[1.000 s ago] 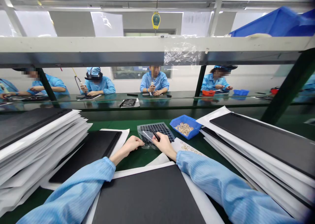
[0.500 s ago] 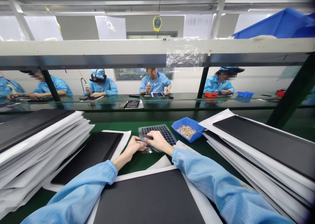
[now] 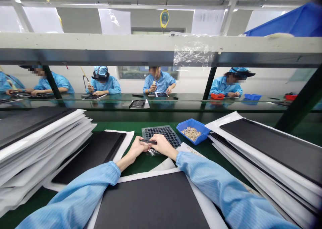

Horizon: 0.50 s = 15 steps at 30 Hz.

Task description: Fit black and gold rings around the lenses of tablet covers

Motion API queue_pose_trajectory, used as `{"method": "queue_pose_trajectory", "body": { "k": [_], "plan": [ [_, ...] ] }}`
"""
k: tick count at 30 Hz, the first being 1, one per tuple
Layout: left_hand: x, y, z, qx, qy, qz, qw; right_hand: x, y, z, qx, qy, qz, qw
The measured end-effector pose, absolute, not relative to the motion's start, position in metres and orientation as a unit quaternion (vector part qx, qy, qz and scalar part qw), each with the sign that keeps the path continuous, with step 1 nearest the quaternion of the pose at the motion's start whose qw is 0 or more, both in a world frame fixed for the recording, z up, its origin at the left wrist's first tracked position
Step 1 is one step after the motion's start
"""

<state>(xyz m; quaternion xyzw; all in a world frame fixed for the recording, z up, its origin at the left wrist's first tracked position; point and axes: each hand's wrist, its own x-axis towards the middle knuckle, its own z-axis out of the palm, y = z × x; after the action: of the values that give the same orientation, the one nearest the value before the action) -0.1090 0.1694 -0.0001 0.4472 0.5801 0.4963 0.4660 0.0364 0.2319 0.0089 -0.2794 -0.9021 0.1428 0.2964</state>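
My right hand (image 3: pixel 163 144) is closed round a slim dark tool (image 3: pixel 149 141), perhaps tweezers, which points left. My left hand (image 3: pixel 137 149) meets its left end with the fingers pinched together; what lies in that pinch is too small to make out. Both hands are at the near edge of a clear sheet (image 3: pixel 163 135) with rows of round black stickers. Shiny clear film (image 3: pixel 152 152) shows below the fingers. Closest to me, a flat black panel (image 3: pixel 153 202) lies on white paper under my forearms.
A blue bin (image 3: pixel 192 131) of small tan rings stands right of the sheet. Stacks of black panels with white paper rise at left (image 3: pixel 37 148) and right (image 3: pixel 271 145). Another black panel (image 3: pixel 93 155) lies left of my hands. Co-workers sit at the bench beyond the shelf (image 3: pixel 113 51).
The dark tool has turned from slanting to nearly level, and its left end now meets my left fingers. My hands have stayed almost in place; the view has shifted slightly.
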Motion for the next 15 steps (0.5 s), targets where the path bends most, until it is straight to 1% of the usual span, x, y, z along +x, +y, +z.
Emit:
{"method": "queue_pose_trajectory", "body": {
  "k": [5, 11, 15],
  "plan": [
    [-0.107, 0.167, 0.006, 0.471, 0.601, 0.467, 0.447, 0.037, 0.232, 0.008, -0.313, -0.885, 0.16, 0.306],
    [-0.11, 0.16, 0.023, 0.503, 0.648, 0.353, 0.45, 0.049, 0.235, 0.022, -0.364, -0.85, 0.225, 0.307],
    [-0.109, 0.157, 0.027, 0.518, 0.654, 0.318, 0.45, 0.059, 0.231, 0.033, -0.355, -0.855, 0.248, 0.287]
  ]
}}
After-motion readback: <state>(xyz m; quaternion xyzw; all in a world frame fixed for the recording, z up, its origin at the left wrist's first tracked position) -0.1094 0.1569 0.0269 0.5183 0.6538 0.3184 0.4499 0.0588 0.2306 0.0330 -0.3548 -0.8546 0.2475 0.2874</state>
